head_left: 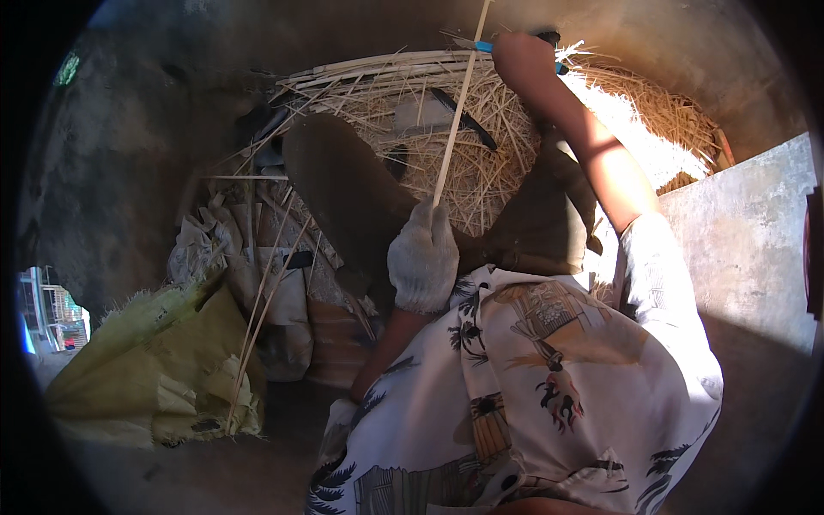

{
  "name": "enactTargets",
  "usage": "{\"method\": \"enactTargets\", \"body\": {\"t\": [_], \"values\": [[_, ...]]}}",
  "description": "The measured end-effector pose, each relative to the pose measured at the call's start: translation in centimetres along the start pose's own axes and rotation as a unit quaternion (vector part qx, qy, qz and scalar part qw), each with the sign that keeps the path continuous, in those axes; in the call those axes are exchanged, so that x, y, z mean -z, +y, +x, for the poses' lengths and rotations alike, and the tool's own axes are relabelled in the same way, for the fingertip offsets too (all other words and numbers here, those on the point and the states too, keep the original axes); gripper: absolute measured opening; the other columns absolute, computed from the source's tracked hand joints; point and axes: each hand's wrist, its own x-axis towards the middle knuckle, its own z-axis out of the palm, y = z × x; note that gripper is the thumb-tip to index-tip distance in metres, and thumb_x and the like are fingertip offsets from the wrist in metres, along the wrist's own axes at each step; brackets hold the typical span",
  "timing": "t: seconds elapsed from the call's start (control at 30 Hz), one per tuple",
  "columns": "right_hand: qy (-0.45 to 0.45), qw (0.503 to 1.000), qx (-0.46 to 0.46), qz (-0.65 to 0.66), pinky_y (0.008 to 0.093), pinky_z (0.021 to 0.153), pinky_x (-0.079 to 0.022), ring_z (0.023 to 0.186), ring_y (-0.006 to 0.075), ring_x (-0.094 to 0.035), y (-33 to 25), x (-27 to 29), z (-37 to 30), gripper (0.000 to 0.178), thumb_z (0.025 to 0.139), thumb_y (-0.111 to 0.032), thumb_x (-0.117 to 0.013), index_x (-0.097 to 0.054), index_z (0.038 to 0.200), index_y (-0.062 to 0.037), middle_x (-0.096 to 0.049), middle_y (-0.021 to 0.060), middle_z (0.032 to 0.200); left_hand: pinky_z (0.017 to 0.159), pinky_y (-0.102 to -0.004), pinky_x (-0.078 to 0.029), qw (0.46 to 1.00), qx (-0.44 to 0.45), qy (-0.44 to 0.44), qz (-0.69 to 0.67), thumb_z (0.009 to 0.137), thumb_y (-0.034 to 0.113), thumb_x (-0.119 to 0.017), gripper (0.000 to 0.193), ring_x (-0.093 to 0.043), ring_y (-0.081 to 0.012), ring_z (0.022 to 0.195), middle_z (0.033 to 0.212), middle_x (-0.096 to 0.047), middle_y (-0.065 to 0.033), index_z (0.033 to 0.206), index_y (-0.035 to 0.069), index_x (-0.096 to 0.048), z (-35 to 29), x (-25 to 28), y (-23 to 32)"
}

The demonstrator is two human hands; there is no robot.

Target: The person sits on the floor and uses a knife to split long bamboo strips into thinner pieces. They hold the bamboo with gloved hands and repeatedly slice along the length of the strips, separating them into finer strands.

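Note:
My left hand (422, 259), in a white knitted glove, is closed near my lap around the lower end of a long, thin, pale strip (458, 120) that looks like bamboo. The strip slants up and away past the top edge of the view. Out beyond my knees, my bare right hand (524, 65) is wrapped round the blue handle of a knife (484, 46). Its narrow blade points left and crosses the strip near the strip's far part. Whether the edge touches the strip I cannot tell.
Pale shavings and split strips (502, 129) heap up between and beyond my brown-trousered legs (339, 163). Among them lies a dark curved object (468, 118). Left, a frayed yellow-green sack (163, 365) has thin strips leaning on it. A grey slab (747, 240) stands at the right.

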Motion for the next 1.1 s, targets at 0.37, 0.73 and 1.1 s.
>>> {"method": "enactTargets", "body": {"t": [0.37, 0.73, 1.1], "values": [[-0.124, 0.973, 0.166, 0.102, 0.0410, 0.057, -0.057, 0.068, 0.0303, -0.074, -7.7, 0.8, -11.9, 0.009, 0.079, -0.015, -0.067, -0.070, 0.077, -0.0065, -0.072, 0.0140, 0.074, 0.067, -0.0472, -0.057, 0.999, -0.007, 0.034, 0.037, 0.102, 0.024, -0.055, 0.025, -0.071, -0.0382, 0.078, 0.086, -0.070, -0.0214, 0.114, 0.005, -0.065, 0.5, -1.4, -0.5], [-0.017, 1.000, -0.015, 0.006, 0.0398, 0.058, -0.058, 0.073, 0.0293, -0.074, 0.3, -1.2, -2.3, 0.011, 0.083, -0.010, -0.064, -0.074, 0.079, -0.0072, -0.073, 0.0124, 0.076, 0.072, -0.0506, -0.055, 0.999, -0.006, -0.006, 0.031, 0.102, 0.025, -0.053, 0.025, -0.069, -0.0411, 0.080, 0.088, -0.070, -0.0218, 0.113, 0.006, -0.065, 0.0, -0.8, -0.3], [-0.043, 0.982, 0.125, 0.133, 0.0439, 0.052, -0.054, 0.060, 0.0324, -0.070, -7.9, -0.4, -9.9, 0.012, 0.079, -0.017, -0.066, -0.065, 0.074, -0.0059, -0.068, 0.0129, 0.066, 0.073, -0.0516, -0.053, 0.995, 0.054, -0.046, -0.073, 0.100, 0.020, -0.053, 0.021, -0.066, -0.0424, 0.094, 0.099, -0.067, -0.0244, 0.110, 0.003, -0.062, 1.2, 0.8, -0.6]]}}
